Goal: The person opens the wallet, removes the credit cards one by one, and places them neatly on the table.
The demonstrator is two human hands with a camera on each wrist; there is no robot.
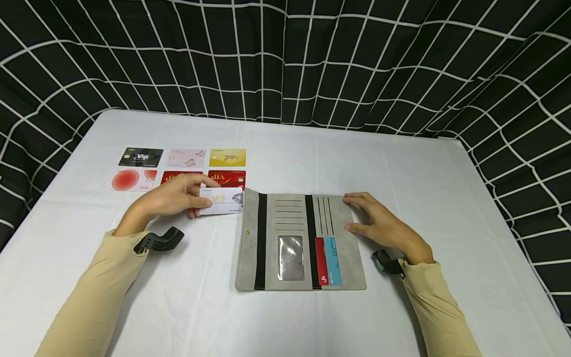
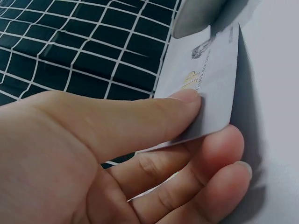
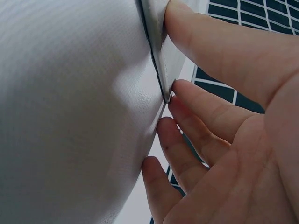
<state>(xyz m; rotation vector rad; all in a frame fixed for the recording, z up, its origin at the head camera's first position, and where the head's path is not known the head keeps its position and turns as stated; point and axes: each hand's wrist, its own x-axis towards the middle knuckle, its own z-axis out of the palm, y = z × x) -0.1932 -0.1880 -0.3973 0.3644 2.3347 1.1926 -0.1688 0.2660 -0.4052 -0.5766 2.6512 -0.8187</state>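
My left hand (image 1: 176, 196) pinches a white VIP card (image 1: 221, 201) by its left end, thumb on the printed face and fingers behind. In the left wrist view the thumb lies over part of the gold lettering on the card (image 2: 203, 88). The card's right end meets the left edge of an open grey wallet (image 1: 285, 196), which lies unfolded. A red card (image 1: 321, 261) and a blue card (image 1: 332, 261) stick out of the wallet's right-hand slots. My right hand (image 1: 379, 220) touches the wallet's right edge with thumb and fingertips, its fingers loosely extended.
Beyond my left hand lie a black Vip card (image 1: 141, 157), a pink card (image 1: 186, 158), a gold card (image 1: 227, 157), a white card with red circles (image 1: 134, 180) and two red VIP cards, partly covered. A black grid-patterned curtain (image 1: 285, 59) stands behind the white table (image 1: 401, 163).
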